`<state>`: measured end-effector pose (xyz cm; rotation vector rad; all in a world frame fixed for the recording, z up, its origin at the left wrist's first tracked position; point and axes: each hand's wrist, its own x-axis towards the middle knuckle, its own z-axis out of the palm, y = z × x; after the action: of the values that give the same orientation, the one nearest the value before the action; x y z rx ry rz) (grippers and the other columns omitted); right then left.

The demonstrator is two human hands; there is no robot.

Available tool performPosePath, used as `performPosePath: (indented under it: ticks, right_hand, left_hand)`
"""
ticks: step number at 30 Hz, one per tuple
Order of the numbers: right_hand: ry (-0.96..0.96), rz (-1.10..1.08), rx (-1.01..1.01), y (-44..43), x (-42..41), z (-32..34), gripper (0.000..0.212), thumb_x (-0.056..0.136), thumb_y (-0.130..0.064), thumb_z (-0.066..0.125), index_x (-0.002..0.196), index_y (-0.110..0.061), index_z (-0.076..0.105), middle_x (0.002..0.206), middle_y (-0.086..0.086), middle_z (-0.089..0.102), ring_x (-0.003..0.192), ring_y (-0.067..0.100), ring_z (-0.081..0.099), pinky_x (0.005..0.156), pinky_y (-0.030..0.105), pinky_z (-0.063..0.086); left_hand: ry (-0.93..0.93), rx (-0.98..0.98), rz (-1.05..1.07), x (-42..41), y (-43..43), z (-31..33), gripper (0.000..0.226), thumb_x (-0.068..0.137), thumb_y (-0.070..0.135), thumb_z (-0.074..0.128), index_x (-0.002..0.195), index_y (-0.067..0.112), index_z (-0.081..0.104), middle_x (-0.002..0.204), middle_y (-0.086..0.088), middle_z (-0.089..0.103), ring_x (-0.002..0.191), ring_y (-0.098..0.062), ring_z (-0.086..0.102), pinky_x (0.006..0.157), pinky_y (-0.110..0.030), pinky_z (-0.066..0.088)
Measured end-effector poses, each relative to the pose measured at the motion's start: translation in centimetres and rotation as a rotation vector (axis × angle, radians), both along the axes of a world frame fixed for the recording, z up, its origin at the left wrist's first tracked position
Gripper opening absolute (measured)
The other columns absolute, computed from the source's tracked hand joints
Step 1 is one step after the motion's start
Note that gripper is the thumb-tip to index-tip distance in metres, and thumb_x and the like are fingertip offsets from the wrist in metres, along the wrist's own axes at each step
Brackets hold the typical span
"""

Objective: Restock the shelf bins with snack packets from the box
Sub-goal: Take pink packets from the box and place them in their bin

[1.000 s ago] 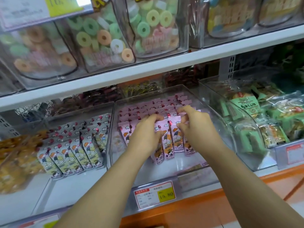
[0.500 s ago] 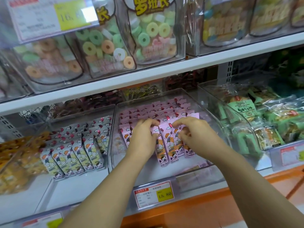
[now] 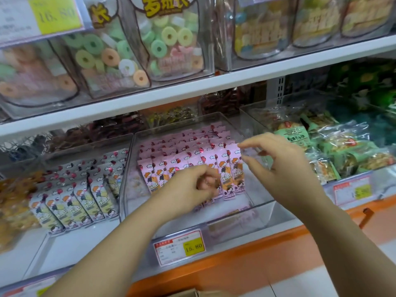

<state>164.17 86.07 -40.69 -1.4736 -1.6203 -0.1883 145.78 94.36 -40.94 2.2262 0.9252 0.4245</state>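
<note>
Head cam: pink snack packets (image 3: 184, 146) stand in rows in clear bin (image 3: 128, 168); tag (image 3: 179, 247) reads 15.80. L hand (image 3: 188, 190) fingers curled at front row, grip unclear. R hand (image 3: 285, 168) fingers apart, beside pkts.

Price tag (image 3: 179, 249) on bin (image 3: 126, 189) front: 15.80. Upper tag (image 3: 42, 16): 16.80.

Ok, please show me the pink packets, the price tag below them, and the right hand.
pink packets (image 3: 184, 146): head view, middle of the stacked rows.
price tag (image 3: 179, 247): head view, centre of the label.
right hand (image 3: 286, 168): head view, back of the hand.
</note>
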Motion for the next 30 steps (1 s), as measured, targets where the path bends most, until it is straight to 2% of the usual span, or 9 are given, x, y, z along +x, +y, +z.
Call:
performPosePath:
  ticks: [3,5,8,14,17,21,26,28,30]
  right_hand:
    - [-0.013,-0.048,0.082,-0.9,1.5,-2.2,0.017,0.082,-0.016,0.063,0.098,-0.013,0.068,0.102,-0.010,0.058,0.099,0.011,0.054,0.089,0.022,0.039]
    - [0.010,-0.041,0.071,-1.3,1.7,-3.4,0.016,0.081,-0.012,0.065,0.097,-0.011,0.068,0.108,-0.006,0.056,0.102,0.008,0.052,0.090,0.018,0.039]
    - [0.044,-0.018,0.015,-1.5,1.8,-4.4,0.020,0.079,-0.003,0.073,0.097,-0.011,0.069,0.117,-0.004,0.050,0.101,0.000,0.047,0.087,0.009,0.034]
    - [0.031,-0.007,0.044,-1.2,1.9,-4.5,0.017,0.080,-0.007,0.071,0.096,-0.012,0.069,0.118,0.005,0.054,0.101,-0.003,0.044,0.086,0.013,0.034]
    - [0.065,-0.010,0.051,-1.1,1.7,-4.3,0.017,0.079,-0.012,0.066,0.096,-0.014,0.069,0.117,0.004,0.056,0.106,0.004,0.049,0.087,0.014,0.035]
    - [0.020,-0.020,0.039,-1.3,0.9,-3.3,0.021,0.083,-0.023,0.061,0.101,-0.015,0.069,0.117,0.003,0.059,0.112,0.017,0.050,0.096,0.022,0.034]
    - [0.073,0.083,-0.126,-1.9,-1.4,-1.0,0.040,0.089,-0.032,0.060,0.128,-0.028,0.055,0.118,-0.022,0.051,0.117,-0.005,0.040,0.113,0.041,0.025]
    - [0.171,0.132,-0.191,-2.0,-2.5,-0.3,0.045,0.089,-0.027,0.064,0.131,-0.037,0.048,0.117,-0.026,0.050,0.115,-0.007,0.042,0.111,0.030,0.029]
    - [0.236,0.158,-0.213,-2.2,-3.4,0.4,0.043,0.087,-0.025,0.066,0.123,-0.042,0.051,0.113,-0.023,0.057,0.108,-0.009,0.047,0.094,0.009,0.036]
  left_hand:
    - [0.237,-0.153,-0.160,1.8,0.5,-1.3,0.033,0.085,0.019,0.070,0.117,0.019,0.061,0.099,0.008,0.060,0.079,0.003,0.054,0.080,-0.015,0.045]
    - [0.358,-0.138,-0.202,2.6,1.0,-2.0,0.037,0.087,0.017,0.066,0.124,0.018,0.058,0.106,0.006,0.059,0.088,-0.002,0.055,0.083,-0.013,0.044]
    - [0.482,-0.168,-0.252,3.2,1.5,-2.6,0.040,0.088,0.005,0.057,0.127,0.016,0.054,0.105,0.005,0.057,0.095,-0.012,0.056,0.089,-0.026,0.048]
    - [0.495,-0.168,-0.252,3.5,1.5,-2.6,0.043,0.088,0.010,0.061,0.129,0.018,0.052,0.089,0.011,0.053,0.071,-0.002,0.051,0.060,-0.010,0.040]
    - [0.378,-0.103,-0.196,3.0,1.5,-2.2,0.036,0.084,0.014,0.064,0.119,0.021,0.058,0.082,0.011,0.057,0.064,-0.001,0.052,0.058,-0.014,0.041]
    - [0.053,-0.210,-0.035,1.3,1.6,0.3,0.030,0.088,0.007,0.056,0.107,0.030,0.063,0.083,0.006,0.067,0.063,-0.007,0.056,0.060,-0.022,0.043]
    - [-0.245,-0.556,0.114,-0.9,1.0,2.1,0.027,0.083,0.012,0.055,0.087,0.025,0.078,0.091,-0.013,0.068,0.080,-0.027,0.053,0.068,-0.033,0.039]
    - [-0.314,-0.641,0.138,-1.5,0.3,2.6,0.035,0.090,0.003,0.048,0.079,0.019,0.078,0.090,-0.011,0.071,0.079,-0.027,0.058,0.072,-0.036,0.047]
    - [-0.365,-0.674,0.137,-2.5,-0.3,3.3,0.033,0.093,0.001,0.045,0.085,0.014,0.074,0.091,-0.013,0.071,0.075,-0.021,0.063,0.069,-0.033,0.055]
